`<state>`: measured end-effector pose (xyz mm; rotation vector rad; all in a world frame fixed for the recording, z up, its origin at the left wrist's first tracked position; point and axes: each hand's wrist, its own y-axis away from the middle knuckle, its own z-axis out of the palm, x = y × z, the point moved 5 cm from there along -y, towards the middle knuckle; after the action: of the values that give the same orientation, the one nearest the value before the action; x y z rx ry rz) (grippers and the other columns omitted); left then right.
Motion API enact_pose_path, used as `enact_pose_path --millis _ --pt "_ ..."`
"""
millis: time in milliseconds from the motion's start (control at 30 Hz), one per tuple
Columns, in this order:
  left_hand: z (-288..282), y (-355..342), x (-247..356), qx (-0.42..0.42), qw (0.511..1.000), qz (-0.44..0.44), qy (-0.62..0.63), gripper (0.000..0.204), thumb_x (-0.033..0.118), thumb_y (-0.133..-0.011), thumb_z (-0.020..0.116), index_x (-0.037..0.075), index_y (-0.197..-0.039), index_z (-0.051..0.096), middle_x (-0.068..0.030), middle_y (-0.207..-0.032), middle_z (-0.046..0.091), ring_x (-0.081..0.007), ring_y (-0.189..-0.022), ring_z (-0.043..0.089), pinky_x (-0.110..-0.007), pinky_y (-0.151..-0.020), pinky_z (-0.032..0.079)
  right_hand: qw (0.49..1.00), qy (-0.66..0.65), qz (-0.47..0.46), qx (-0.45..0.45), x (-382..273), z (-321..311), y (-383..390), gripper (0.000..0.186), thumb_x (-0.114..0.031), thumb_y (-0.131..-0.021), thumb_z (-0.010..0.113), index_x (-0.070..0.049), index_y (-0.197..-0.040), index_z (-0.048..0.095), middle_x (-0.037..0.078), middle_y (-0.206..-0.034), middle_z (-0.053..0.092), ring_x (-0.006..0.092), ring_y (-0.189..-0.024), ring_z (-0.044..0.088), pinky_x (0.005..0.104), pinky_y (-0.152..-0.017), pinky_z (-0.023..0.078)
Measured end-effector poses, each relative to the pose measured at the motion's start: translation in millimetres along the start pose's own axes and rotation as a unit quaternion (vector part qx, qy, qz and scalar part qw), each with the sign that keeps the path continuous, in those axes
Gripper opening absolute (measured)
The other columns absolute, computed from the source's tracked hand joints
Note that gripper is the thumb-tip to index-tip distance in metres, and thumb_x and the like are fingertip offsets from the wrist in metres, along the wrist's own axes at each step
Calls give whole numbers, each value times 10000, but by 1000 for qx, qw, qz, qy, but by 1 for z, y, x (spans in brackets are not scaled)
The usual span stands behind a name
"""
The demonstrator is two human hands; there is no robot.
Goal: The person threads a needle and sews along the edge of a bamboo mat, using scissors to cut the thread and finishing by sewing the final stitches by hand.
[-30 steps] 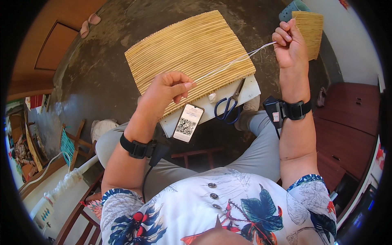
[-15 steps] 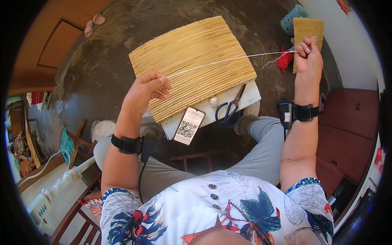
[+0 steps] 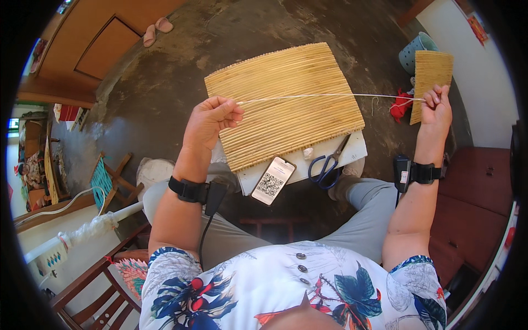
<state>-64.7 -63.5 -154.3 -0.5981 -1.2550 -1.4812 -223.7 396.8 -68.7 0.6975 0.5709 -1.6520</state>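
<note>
Now both hands — left (image 3: 212, 118), right (image 3: 437, 104) — pinch a taut white string (image 3: 330, 96) above the woven mat (image 3: 283, 104).

Straw-yellow ribbed mat (image 3: 286, 104), blue-handled scissors (image 3: 325, 165), perhaps white string (image 3: 330, 95).

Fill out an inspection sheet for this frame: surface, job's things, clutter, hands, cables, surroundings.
Surface: white board across the person's lap, mostly covered.
Job's things: woven straw mat on the board; pale cord stretched taut above it between both hands.
Clutter: blue-handled scissors and a phone on the board's near edge.
Hands: left hand pinches one cord end; right hand pinches the other, out to the side.
Cables: black lead hangs from the left wristband.
Surroundings: second straw mat and teal basket by the wall; pink slippers near the door; dark concrete floor.
</note>
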Motion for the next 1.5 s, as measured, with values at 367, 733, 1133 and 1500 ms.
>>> enact_pose_path --millis 367,733,1133,1500 --pt "1 8 23 -124 985 -20 -117 91 113 -883 569 27 -856 580 -74 -787 638 -110 -670 611 -225 -609 498 998 10 -44 34 -32 -25 -11 149 -152 -947 482 -32 -869 439 37 -713 433 82 -523 340 215 -452 270" --pt "61 5 28 -159 974 101 125 70 53 -911 469 41 -888 535 -190 -1076 594 -282 -1064 587 -373 -832 522 957 239 35 -158 94 102 82 65 -139 -906 559 -80 -879 549 9 -716 549 31 -510 392 159 -427 277" --pt "76 15 42 -88 974 202 -58 77 35 -870 465 47 -843 536 -183 -1148 562 -188 -1047 524 -338 -858 459 936 272 75 -212 109 119 106 79 -123 -904 557 -61 -863 531 1 -676 543 26 -510 388 164 -448 303" --pt "90 16 19 -102 985 48 127 63 139 -928 496 82 -901 499 31 -590 408 -33 -438 289 -180 -390 238 951 -44 156 -265 81 113 81 139 -178 -920 535 -53 -859 528 40 -730 496 56 -518 347 185 -458 279"
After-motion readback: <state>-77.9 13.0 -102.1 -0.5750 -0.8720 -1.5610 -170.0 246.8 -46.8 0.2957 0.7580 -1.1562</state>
